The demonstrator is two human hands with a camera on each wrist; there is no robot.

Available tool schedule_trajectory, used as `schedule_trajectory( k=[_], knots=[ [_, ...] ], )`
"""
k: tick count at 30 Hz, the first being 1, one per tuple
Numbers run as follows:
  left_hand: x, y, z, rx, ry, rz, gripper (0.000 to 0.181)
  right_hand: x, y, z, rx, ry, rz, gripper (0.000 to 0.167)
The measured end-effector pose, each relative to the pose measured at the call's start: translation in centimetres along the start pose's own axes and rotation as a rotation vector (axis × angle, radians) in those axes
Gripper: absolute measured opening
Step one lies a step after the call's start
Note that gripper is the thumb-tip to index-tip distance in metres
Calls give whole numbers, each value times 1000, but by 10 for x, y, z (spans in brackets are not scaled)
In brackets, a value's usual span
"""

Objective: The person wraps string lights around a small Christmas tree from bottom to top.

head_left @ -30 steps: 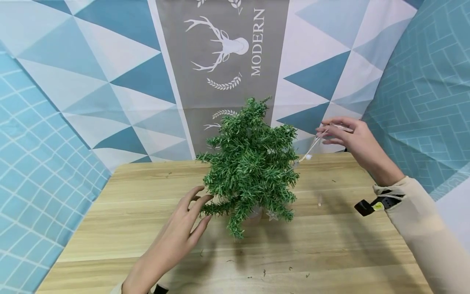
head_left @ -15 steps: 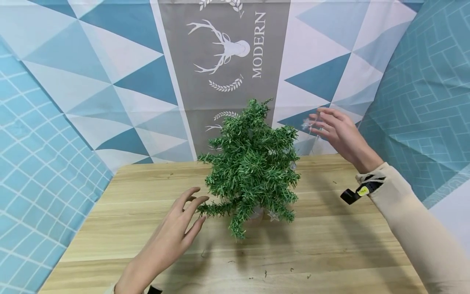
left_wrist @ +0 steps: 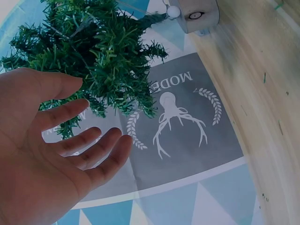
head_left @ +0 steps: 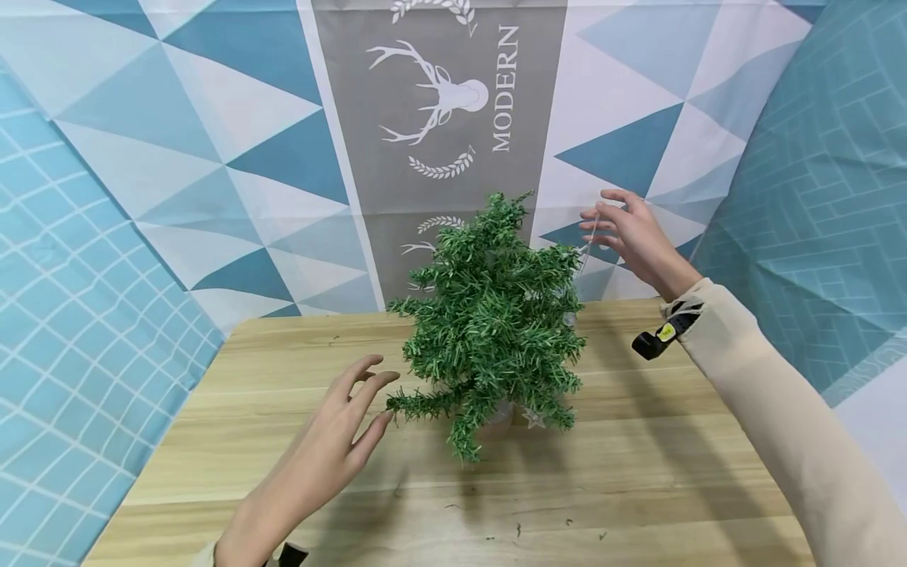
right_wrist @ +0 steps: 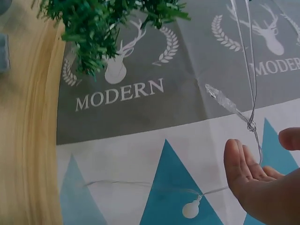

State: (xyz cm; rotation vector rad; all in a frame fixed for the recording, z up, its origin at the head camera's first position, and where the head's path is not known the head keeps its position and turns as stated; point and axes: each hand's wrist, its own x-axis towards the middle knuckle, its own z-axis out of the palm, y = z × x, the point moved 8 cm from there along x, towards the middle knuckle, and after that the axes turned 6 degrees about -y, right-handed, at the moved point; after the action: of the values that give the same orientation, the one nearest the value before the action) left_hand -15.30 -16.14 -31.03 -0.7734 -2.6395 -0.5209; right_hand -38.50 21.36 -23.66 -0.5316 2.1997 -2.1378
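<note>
A small green artificial tree (head_left: pixel 492 315) stands upright on the table, its pale base (head_left: pixel 498 417) partly hidden by branches. To its left, my left hand (head_left: pixel 319 441) is held with spread, loosely bent fingers and nothing in them; its fingertips are beside a low branch, contact unclear. My right hand (head_left: pixel 638 240), up at the tree's right, holds a thin clear wire with its bent fingers. The right wrist view shows the wire (right_wrist: pixel 254 93) running to the fingers of that hand (right_wrist: pixel 265 183), a clear pointed light (right_wrist: pixel 222 99) and a round bulb (right_wrist: pixel 191 209).
A clear star (head_left: pixel 534 417) is by the tree's base, and a round clear piece (head_left: pixel 569 319) at its right side. Small green bits (head_left: pixel 519 529) lie on the wooden table (head_left: pixel 283 370). Behind hangs a patterned cloth (head_left: pixel 439 181).
My right hand has moved up and left, closer to the tree's upper right side, carrying the wire. My left hand has shifted only slightly and stays beside the low branch.
</note>
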Motion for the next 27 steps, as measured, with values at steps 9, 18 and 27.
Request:
schedule_trajectory(
  k=[9,18,27],
  knots=[
    [13,-4,-9,1,-20,34,47,19,-16,5,-311,24,-47,48],
    [29,-16,-14,-276,-65,40,42,36,-39,30,-351,-69,-73,39],
    [49,-48,-32,-373,-50,-46,34,46,-61,66,-403,-192,-62,38]
  ],
)
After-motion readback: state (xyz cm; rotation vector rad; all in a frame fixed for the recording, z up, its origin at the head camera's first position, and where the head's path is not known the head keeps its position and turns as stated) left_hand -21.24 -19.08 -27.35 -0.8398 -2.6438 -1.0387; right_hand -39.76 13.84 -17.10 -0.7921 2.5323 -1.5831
